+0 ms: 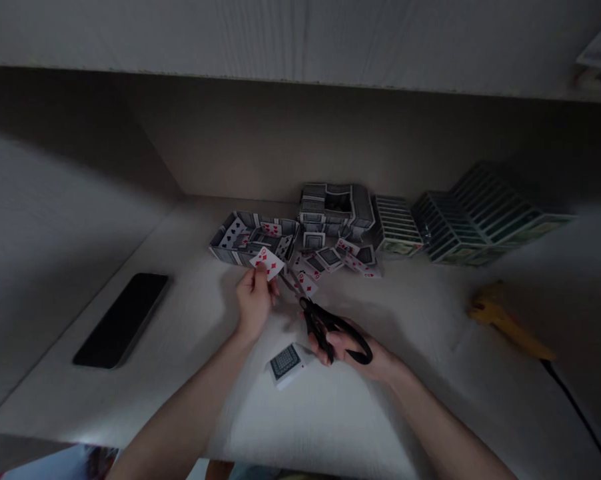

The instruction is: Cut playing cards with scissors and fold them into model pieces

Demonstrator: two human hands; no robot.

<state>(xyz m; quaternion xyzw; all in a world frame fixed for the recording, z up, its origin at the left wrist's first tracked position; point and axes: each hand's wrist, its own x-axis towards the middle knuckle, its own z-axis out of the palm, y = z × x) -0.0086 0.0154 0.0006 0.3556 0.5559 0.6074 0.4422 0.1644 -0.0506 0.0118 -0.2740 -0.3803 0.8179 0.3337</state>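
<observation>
The card [267,261], a red one, is pinched in the left hand [253,300], just near the card box [253,241]. The right hand [353,347] grips black scissors [325,325], blades toward the card. It looks like cutting time; the card must go between the blades.

Bare desk [330,427] lay open near; card structures [330,220] blocked the far side, phone [123,320] left, yellow tool [505,320] right.
</observation>
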